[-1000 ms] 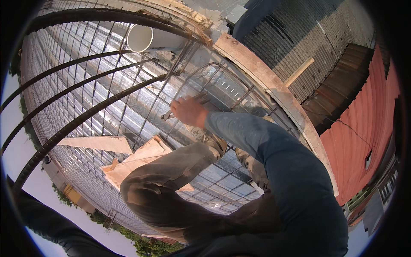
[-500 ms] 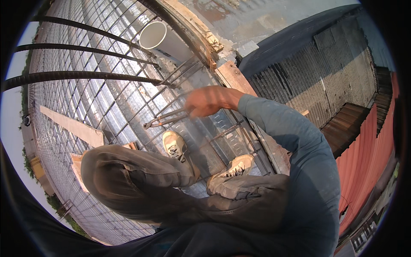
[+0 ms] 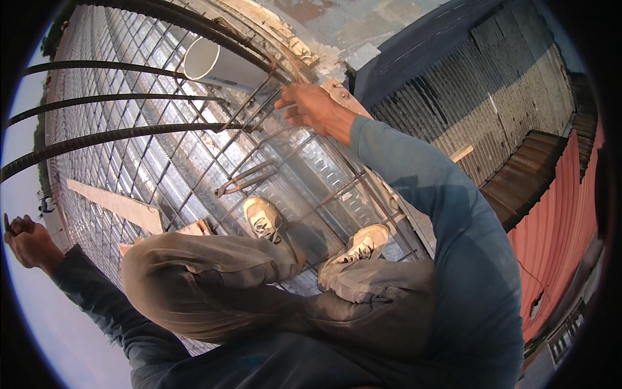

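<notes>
My right hand (image 3: 308, 109) is open above the steel mesh, fingers apart and pointing left, with nothing in it. Near it are thin bars of the mesh (image 3: 259, 115) and a white open-ended cylinder (image 3: 227, 68), like a bucket or pipe piece. A pair of long-handled pincers (image 3: 241, 183) lies on the mesh in front of my left shoe (image 3: 262, 217). At the far left edge my left hand (image 3: 34, 245) is raised and closed. A dark tip shows above its fist; whether that is a finger or a held thing is unclear.
Thick ribbed bars (image 3: 129, 131) arch in from the left. A pale board (image 3: 116, 204) lies on mesh over shiny corrugated decking (image 3: 217, 139). Along the right runs the deck edge, with corrugated grey sheets (image 3: 466, 91) and a red roof (image 3: 551, 233) beyond it.
My right hand has let go of the pincers, which now lie on the mesh, and has moved forward and opened. My left hand has come into view at the far left.
</notes>
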Motion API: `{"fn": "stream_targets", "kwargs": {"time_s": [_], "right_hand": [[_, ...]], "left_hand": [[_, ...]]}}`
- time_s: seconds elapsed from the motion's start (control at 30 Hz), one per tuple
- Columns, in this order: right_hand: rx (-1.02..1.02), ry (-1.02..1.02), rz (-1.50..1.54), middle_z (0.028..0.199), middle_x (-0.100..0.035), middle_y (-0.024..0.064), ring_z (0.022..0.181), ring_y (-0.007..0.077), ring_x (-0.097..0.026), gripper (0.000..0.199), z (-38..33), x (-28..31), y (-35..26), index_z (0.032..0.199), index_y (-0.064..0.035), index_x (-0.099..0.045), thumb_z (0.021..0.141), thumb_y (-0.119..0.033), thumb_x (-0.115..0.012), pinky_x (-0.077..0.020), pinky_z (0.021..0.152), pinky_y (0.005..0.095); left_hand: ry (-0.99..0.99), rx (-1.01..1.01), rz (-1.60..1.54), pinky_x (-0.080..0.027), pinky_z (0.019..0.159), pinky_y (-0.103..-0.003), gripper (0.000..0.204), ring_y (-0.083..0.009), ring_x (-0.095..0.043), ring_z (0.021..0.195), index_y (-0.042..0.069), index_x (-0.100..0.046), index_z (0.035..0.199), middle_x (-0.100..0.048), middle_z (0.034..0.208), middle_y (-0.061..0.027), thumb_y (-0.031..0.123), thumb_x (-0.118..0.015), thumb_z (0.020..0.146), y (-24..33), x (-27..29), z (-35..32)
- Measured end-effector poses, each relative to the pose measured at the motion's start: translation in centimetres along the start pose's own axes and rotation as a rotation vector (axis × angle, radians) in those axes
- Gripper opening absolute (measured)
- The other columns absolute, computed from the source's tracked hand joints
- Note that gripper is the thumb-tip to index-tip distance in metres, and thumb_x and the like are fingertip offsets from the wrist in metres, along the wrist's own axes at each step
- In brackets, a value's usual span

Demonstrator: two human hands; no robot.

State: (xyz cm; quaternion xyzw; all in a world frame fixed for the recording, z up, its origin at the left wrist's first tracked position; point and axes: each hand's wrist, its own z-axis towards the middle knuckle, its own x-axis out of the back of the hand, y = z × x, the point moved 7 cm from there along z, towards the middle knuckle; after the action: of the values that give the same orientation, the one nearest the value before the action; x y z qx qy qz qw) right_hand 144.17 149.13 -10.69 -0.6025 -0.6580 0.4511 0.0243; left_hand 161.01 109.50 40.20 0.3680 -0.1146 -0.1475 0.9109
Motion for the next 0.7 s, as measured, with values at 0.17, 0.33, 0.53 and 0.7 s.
{"fn": "stream_targets", "kwargs": {"time_s": [0.17,0.33,0.53,0.7], "right_hand": [[-0.004,-0.026,0.145,0.108,-0.072,0.0073,0.089,0.0163,-0.064,0.031,0.7,-1.1,0.4,0.127,-0.0044,-0.065,0.101,-0.021,-0.069,-0.0551,0.078,0.0335],[0.018,0.004,0.173,0.101,-0.071,0.0081,0.084,0.0159,-0.065,0.025,0.0,-0.4,0.4,0.127,-0.0043,-0.066,0.105,-0.016,-0.063,-0.0527,0.074,0.0327],[-0.046,0.009,-0.271,0.11,-0.07,0.0103,0.09,0.0192,-0.067,0.024,-1.1,-0.1,-2.0,0.122,-0.0015,-0.065,0.102,-0.013,-0.058,-0.0585,0.084,0.0336],[-0.034,-0.387,0.022,0.109,-0.068,0.0105,0.099,0.0208,-0.068,0.026,-8.2,-4.5,-1.8,0.126,-0.0001,-0.064,0.107,-0.016,-0.056,-0.0592,0.092,0.0335]], "left_hand": [[-0.336,0.374,-0.174,-0.026,0.062,-0.026,0.032,-0.0071,-0.028,0.067,0.001,-0.068,0.113,-0.036,0.075,0.0054,0.028,-0.052,0.118,-6.1,4.3,-8.4],[-1.193,0.527,-0.153,-0.024,0.055,-0.026,0.041,-0.0044,-0.029,0.058,-0.001,-0.071,0.103,-0.045,0.069,0.003,0.032,-0.051,0.119,-7.9,-3.3,-22.6],[-1.753,0.697,-0.326,-0.031,0.054,-0.026,0.048,-0.0058,-0.037,0.061,0.001,-0.07,0.115,-0.047,0.075,0.0042,0.043,-0.048,0.118,-6.2,-14.8,-35.5],[-1.307,1.039,-0.82,-0.043,0.068,-0.026,0.046,-0.0073,-0.048,0.081,0.002,-0.068,0.124,-0.048,0.09,0.0027,0.043,-0.048,0.118,-7.4,-22.7,-42.5]]}}
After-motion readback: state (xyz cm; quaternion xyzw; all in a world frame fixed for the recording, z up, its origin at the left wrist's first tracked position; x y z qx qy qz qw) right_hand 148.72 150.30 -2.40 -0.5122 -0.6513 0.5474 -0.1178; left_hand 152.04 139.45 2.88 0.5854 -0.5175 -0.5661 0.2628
